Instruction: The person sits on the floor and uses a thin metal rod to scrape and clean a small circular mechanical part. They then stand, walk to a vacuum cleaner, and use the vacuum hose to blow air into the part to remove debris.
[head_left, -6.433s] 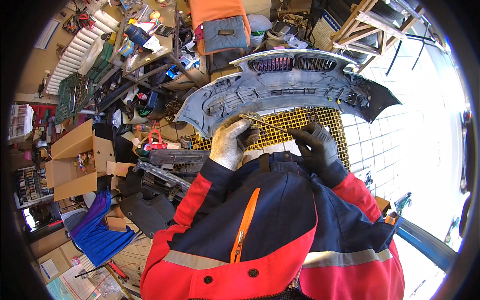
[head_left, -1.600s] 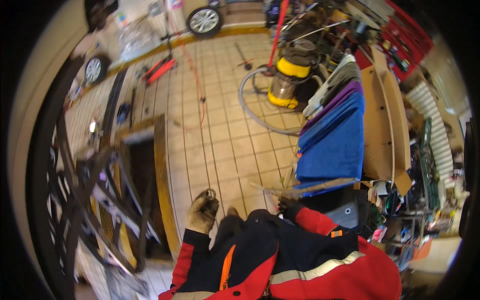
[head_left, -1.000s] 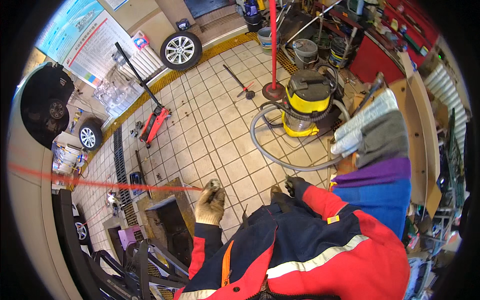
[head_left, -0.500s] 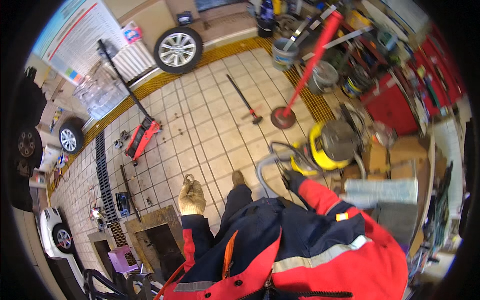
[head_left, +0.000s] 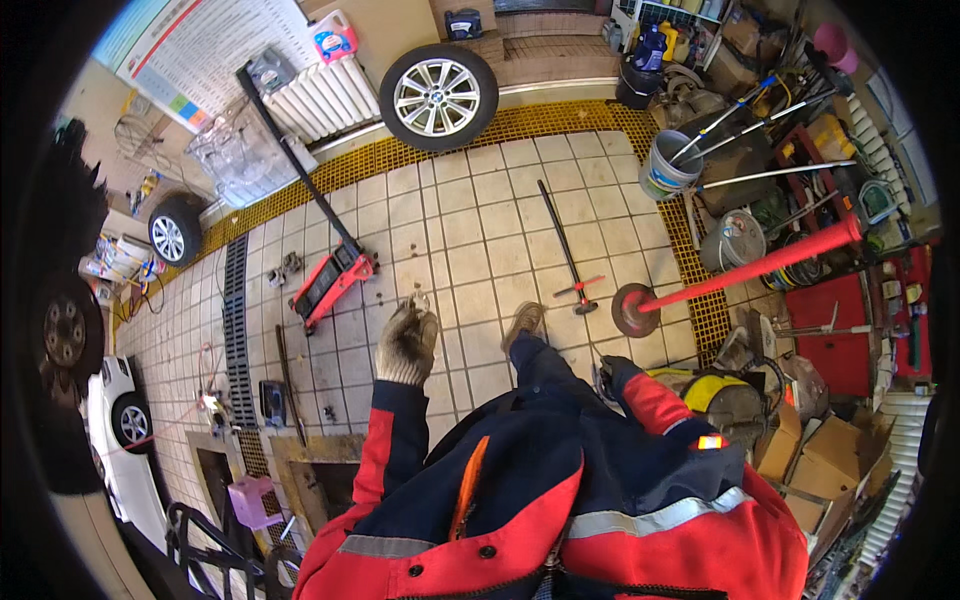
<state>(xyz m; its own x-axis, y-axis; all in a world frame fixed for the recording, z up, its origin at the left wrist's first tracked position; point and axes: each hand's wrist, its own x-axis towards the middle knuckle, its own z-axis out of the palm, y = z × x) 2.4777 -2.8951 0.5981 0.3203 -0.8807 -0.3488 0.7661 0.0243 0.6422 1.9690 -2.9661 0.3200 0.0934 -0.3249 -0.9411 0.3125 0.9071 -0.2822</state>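
My left hand [head_left: 407, 345], in a knitted beige work glove, is raised over the tiled floor with its fingers curled. At its fingertips is a small metal, ring-like piece [head_left: 420, 301], too small to name surely. My right hand [head_left: 617, 374], in a dark glove, hangs low at my right side; its fingers are too dark to read. My brown shoe [head_left: 524, 322] shows between the hands. Beyond the left hand stands a red floor jack [head_left: 332, 283] with a long black handle. A long black-handled tool with a hammer-like head [head_left: 584, 307] lies ahead.
A red pole stand [head_left: 636, 309] rises at the right, with a yellow vacuum cleaner [head_left: 715, 392] beside my right arm. Ahead, a wheel [head_left: 438, 97] leans by the wall. Buckets [head_left: 672, 165] and clutter line the right. At lower left are a floor opening [head_left: 325, 485] and a white car [head_left: 122, 440].
My view has swung to the right and I have stepped forward, so jack and wheel appear farther right. The vacuum cleaner now sits partly behind my right arm. The left hand stays raised and curled.
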